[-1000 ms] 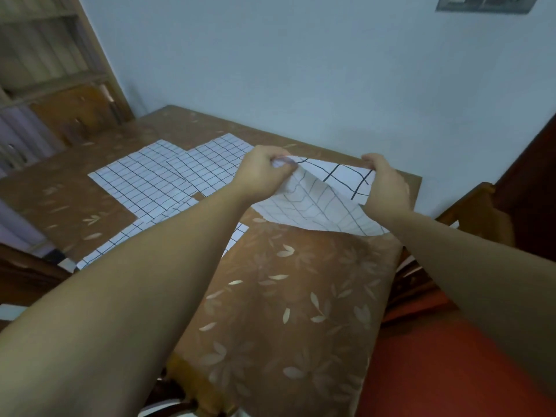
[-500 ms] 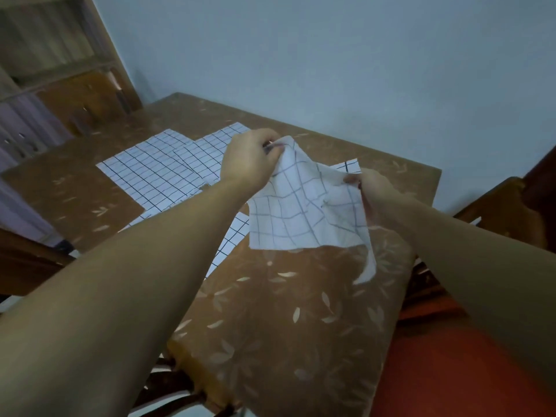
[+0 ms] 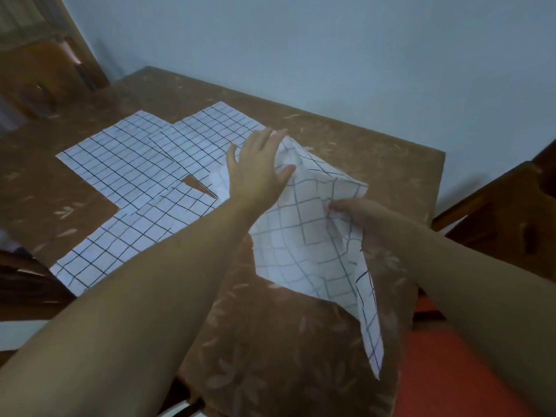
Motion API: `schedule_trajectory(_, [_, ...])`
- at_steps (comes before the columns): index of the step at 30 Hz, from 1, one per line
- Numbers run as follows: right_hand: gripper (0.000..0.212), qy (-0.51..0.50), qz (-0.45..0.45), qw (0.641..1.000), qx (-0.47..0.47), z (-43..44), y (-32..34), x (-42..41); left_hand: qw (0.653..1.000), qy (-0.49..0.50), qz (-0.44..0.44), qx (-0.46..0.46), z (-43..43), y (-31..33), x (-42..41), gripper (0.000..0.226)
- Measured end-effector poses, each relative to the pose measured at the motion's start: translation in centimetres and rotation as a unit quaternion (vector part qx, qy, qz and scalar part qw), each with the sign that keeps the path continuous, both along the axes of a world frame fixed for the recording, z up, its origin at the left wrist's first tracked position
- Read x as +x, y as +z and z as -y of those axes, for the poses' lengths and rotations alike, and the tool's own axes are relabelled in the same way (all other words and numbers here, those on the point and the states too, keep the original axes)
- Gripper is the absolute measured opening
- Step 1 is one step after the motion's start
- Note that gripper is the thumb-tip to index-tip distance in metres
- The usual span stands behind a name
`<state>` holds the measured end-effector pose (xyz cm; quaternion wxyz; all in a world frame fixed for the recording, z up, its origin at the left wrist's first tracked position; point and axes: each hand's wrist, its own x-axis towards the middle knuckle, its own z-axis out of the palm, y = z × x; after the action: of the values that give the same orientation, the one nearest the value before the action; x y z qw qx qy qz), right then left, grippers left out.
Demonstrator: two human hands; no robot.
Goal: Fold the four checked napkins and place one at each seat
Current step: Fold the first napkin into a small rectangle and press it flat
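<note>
A second ago both hands pinched the far edge of the napkin (image 3: 304,236) and held it stretched wide, low over the bench (image 3: 376,152). Then the hands came closer together, and the napkin went up and hung down between them. Now the left hand (image 3: 258,167) has let go of its pinch. Its fingers are straight and lie flat on the top part of the napkin. The right hand (image 3: 358,218) has come nearer to the person and pinches the napkin at its right side. The napkin is doubled over and crumpled now. One pointed corner hangs down by the bench's near right side.
</note>
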<state>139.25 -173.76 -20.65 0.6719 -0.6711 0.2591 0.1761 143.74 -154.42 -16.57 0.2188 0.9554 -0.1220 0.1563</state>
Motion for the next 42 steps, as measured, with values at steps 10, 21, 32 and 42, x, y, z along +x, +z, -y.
schedule_trajectory(10, [0.033,-0.17,-0.012,0.985,-0.012,3.8,-5.3,4.0,0.976,-0.175,-0.123,0.053,2.8,-8.0,-0.4,0.043])
schedule_trajectory(21, [0.029,-0.121,-0.018,0.975,-0.185,11.7,-9.3,7.7,0.901,-0.16,-0.35,0.198,7.8,-16.0,-1.5,0.063])
schedule_trajectory(32, [0.047,0.355,0.205,0.712,-0.57,9.6,-12.6,2.9,0.896,-0.079,-0.368,0.235,12.3,-18.3,1.1,0.066])
schedule_trajectory(42, [0.065,0.381,0.066,0.737,-0.555,9.3,-16.0,2.8,0.953,-0.157,-0.217,0.142,9.9,-18.1,-2.6,0.069])
